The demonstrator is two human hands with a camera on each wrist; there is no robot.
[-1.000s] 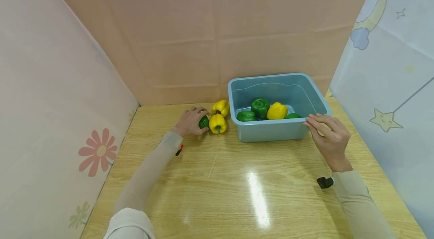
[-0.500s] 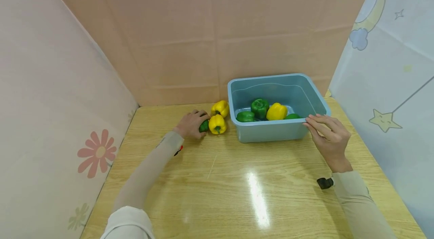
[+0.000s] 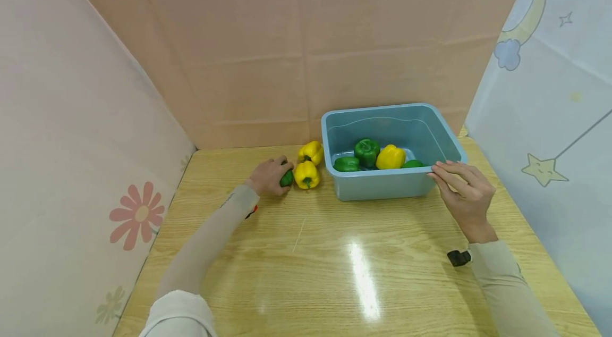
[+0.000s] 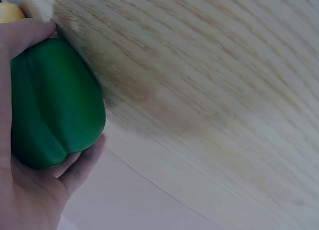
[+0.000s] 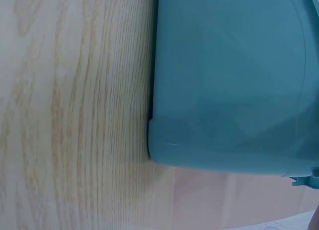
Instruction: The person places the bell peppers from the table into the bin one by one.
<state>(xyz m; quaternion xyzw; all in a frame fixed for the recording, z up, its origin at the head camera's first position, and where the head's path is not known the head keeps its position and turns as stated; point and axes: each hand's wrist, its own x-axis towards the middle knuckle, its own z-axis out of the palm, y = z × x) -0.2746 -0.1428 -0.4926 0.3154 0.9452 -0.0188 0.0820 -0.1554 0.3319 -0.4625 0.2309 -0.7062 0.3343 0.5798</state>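
My left hand [image 3: 271,176] curls round a green bell pepper [image 4: 57,103] on the table, fingers on one side and thumb on the other. Just right of it, two yellow bell peppers [image 3: 306,175] lie close together beside the blue plastic bin [image 3: 382,186]. My right hand [image 3: 465,192] pinches the bin's rim at its front right corner. Inside the bin sit a yellow bell pepper [image 3: 390,157] and several green ones, among them an upright green pepper [image 3: 367,152]; the front wall partly hides one. The right wrist view shows mostly the bin's outer wall [image 5: 224,90].
The wooden table [image 3: 306,273] runs back to a tan cloth wall [image 3: 239,60]. Pale printed panels flank it, with a flower [image 3: 138,215] on the left and a star [image 3: 545,169] on the right. The bin stands near the back wall.
My left hand has shifted its fingers around the green pepper and drawn it slightly left, away from the yellow peppers. My right hand and the bin have stayed in place.
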